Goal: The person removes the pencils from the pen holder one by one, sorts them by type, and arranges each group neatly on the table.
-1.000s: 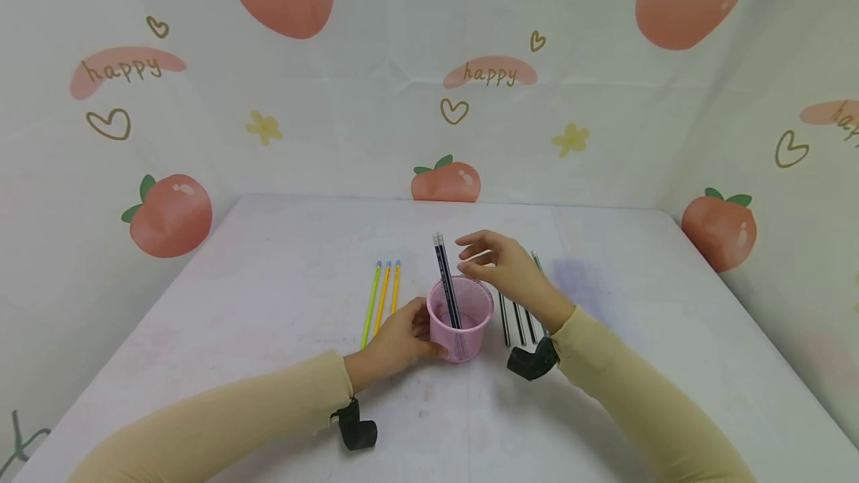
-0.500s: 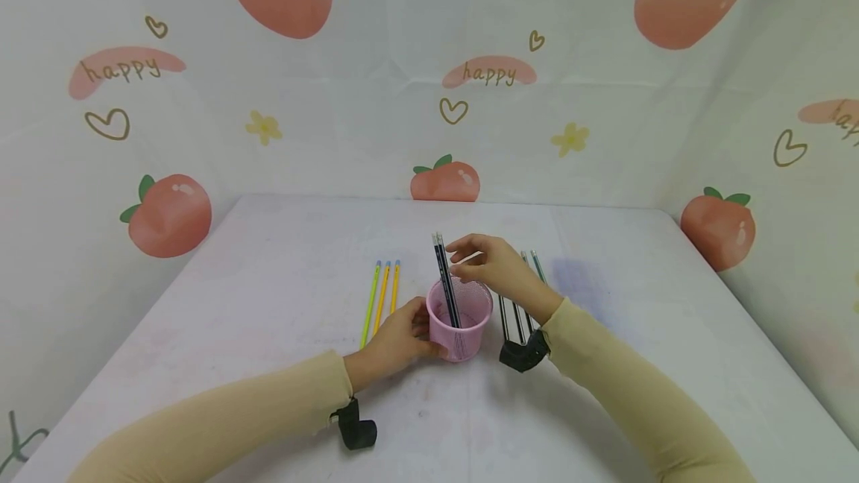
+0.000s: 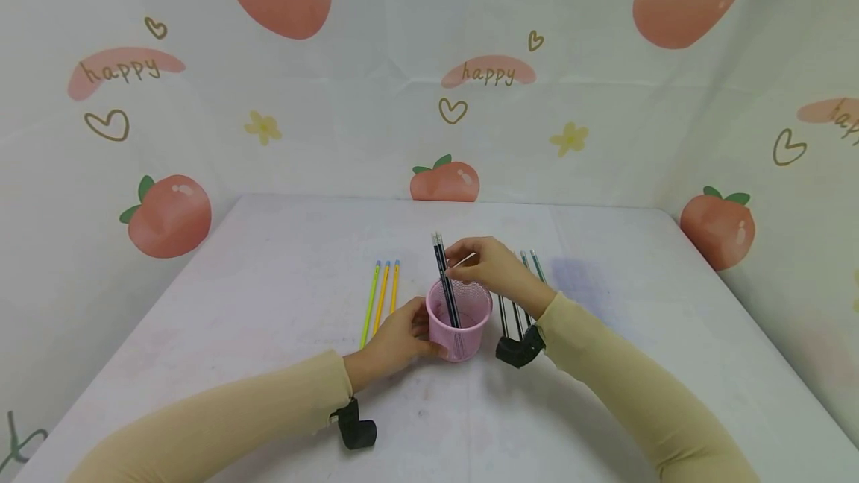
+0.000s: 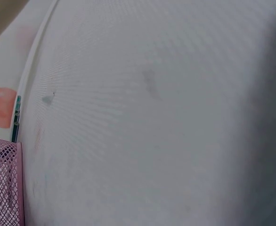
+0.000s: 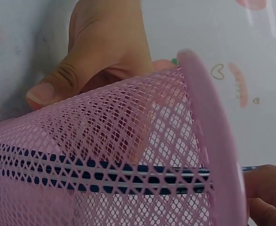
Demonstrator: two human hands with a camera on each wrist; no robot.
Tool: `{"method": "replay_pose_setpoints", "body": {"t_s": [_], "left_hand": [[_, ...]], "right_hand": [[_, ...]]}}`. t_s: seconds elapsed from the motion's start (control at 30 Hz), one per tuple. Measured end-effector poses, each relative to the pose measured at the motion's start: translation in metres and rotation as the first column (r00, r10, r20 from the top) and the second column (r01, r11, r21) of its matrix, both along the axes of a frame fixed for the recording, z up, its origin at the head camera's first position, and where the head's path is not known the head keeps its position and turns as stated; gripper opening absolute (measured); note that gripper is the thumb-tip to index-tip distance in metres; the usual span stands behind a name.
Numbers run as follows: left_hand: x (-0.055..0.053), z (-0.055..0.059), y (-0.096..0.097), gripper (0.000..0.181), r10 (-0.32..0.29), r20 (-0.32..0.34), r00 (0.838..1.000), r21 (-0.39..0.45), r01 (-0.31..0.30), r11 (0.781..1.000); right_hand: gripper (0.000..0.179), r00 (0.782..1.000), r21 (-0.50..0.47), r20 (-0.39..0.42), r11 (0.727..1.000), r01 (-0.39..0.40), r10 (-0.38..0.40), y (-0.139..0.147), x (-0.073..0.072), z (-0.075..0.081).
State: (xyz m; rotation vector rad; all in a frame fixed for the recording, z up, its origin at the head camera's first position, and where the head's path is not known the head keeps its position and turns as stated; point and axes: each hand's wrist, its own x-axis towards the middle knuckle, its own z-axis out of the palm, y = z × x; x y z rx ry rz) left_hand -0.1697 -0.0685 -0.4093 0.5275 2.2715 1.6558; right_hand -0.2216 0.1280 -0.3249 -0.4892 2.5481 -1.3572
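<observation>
A pink mesh pen cup (image 3: pixel 473 338) stands upright on the table. My left hand (image 3: pixel 399 334) grips its left side; the thumb (image 5: pixel 46 94) lies along the mesh in the right wrist view. Two dark pencils (image 3: pixel 444 274) with pale ends lean inside the cup, their tops above the rim. My right hand (image 3: pixel 493 267) is over the cup, its thumb and fingertips pinching the pencils just above the rim. In the right wrist view, its fingers (image 5: pixel 267 183) partly cover the pencil shafts (image 5: pixel 128 176).
Left of the cup lie one green pencil (image 3: pixel 370 304) and two yellow pencils (image 3: pixel 382 293), partly behind the left hand. Several dark pencils (image 3: pixel 503 315) lie to the right, partly under the right hand and wrist camera. Printed cloth walls (image 3: pixel 349 140) surround the white table (image 3: pixel 282 259).
My right hand has moved left and slightly down, from beside the pencils to their shafts. The left hand and the cup have stayed put.
</observation>
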Motion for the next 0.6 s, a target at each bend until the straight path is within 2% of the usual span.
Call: {"method": "replay_pose_setpoints", "body": {"t_s": [0.33,0.6], "left_hand": [[0.0003,0.0002,0.0004,0.065,0.012,-0.001,1.000,-0.011,-0.012,1.000],[0.0002,-0.0007,0.0000,0.064,0.004,-0.006,1.000,-0.005,-0.004,1.000]], "right_hand": [[0.020,0.999,0.008,-0.036,1.000,0.015,-0.014,0.0006,0.0019,-0.0006],[0.020,0.998,-0.085,-0.061,0.996,0.018,-0.024,0.0042,0.0081,0.0044]]}}
